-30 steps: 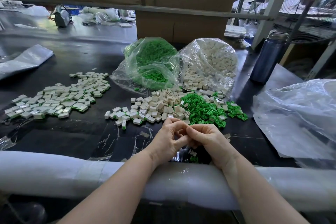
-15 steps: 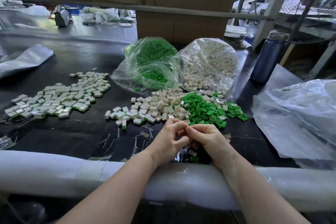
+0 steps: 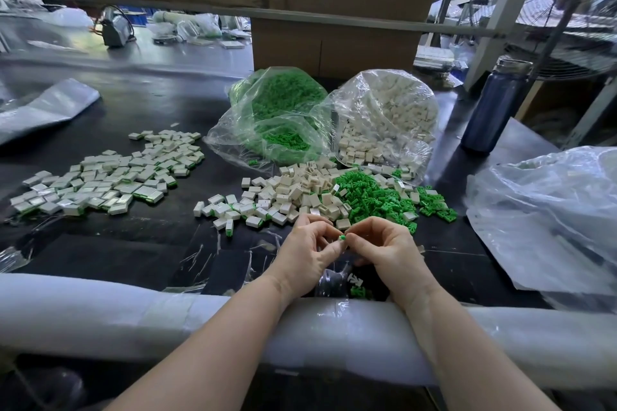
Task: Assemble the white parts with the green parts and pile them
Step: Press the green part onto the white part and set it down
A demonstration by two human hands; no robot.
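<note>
Slightly parted since before, both hands (image 3: pixel 347 245) now pinch a green part (image 3: pixel 342 237) between fingertips.

1. One view only, the camera on my head, wide-angle.
2. It looks forward and down over the table's padded near edge (image 3: pixel 100 314), low in the frame.
3. Close in: my left hand (image 3: pixel 309 252) and right hand (image 3: pixel 389 252) sit centre frame.
4. Cardboard box (image 3: pixel 334 43) fills the upper centre, further off.
</note>
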